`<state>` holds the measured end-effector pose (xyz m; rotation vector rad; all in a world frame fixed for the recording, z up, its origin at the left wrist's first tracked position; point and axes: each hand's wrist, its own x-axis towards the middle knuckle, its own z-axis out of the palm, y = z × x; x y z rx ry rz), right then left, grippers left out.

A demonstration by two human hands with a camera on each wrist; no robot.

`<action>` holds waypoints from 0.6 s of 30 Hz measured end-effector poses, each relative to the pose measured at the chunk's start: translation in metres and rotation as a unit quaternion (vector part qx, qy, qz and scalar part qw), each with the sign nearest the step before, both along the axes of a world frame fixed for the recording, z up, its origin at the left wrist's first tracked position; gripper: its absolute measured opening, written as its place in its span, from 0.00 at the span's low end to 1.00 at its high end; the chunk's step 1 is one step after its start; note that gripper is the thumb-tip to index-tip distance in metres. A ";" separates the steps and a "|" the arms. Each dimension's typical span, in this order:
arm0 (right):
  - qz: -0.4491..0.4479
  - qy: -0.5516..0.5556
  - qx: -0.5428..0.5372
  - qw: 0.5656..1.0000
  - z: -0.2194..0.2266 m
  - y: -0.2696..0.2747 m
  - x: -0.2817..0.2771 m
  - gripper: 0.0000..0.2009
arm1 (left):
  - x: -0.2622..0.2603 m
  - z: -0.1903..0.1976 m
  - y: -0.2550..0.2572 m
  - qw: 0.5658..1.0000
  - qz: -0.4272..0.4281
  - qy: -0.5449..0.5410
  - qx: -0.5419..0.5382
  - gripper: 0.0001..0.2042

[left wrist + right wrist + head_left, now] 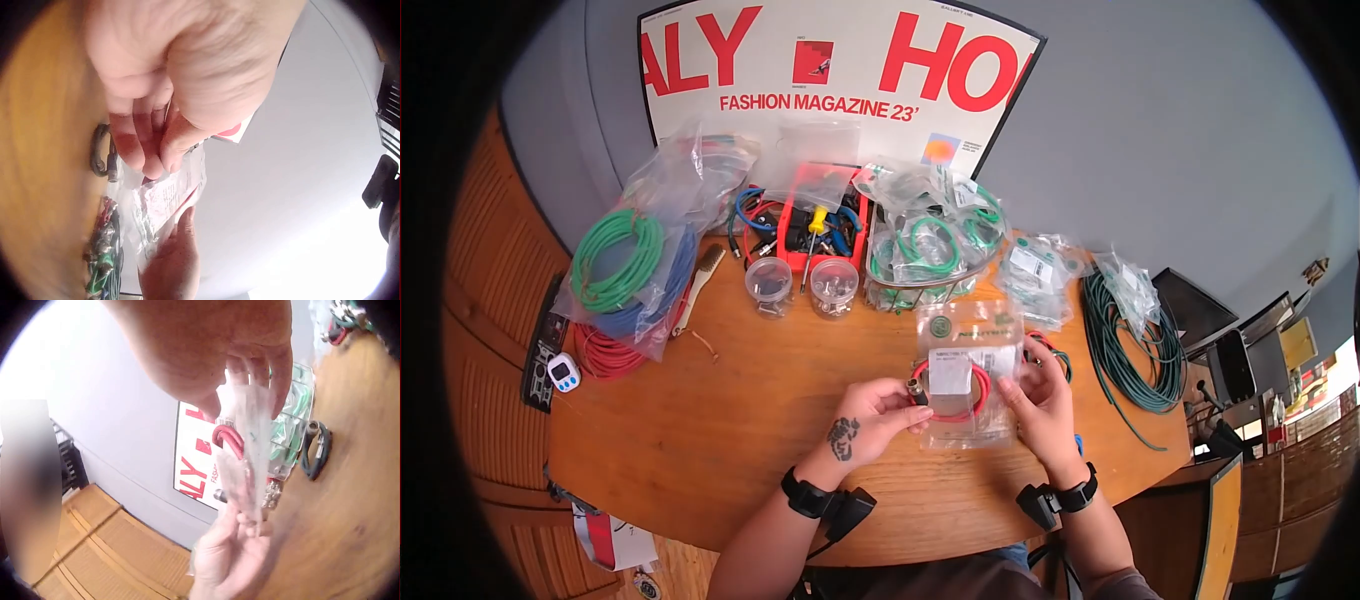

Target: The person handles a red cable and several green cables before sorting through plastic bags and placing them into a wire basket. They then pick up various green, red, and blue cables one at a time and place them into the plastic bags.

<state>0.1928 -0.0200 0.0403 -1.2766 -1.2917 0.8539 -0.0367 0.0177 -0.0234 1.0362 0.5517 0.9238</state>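
A clear plastic bag (pixel 968 318) with a white label and a coiled red cable (pixel 983 392) is held up over the table's front half. My left hand (pixel 862 425) pinches its left side beside a metal connector (pixel 914 386). On the right side, my right hand (pixel 1045 412) grips the bag, thumb in front and fingers behind. In the right wrist view the red cable (pixel 230 440) shows at the bag (pixel 256 425). The left wrist view has my left fingertips together at the bag's edge; whether the cable is fully inside is unclear.
Bagged green cables fill a wire basket (pixel 925 285) behind the bag. Around it are a red tool holder (pixel 796 262), two round tubs with small parts, bagged coils at left and a dark green cable coil (pixel 1100 345) at right. A white timer (pixel 562 372) lies far left.
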 end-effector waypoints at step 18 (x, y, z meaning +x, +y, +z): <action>0.019 0.205 -0.098 0.974 -0.012 0.008 -0.010 0.16 | 0.003 0.000 -0.002 0.999 0.044 0.023 0.009 0.06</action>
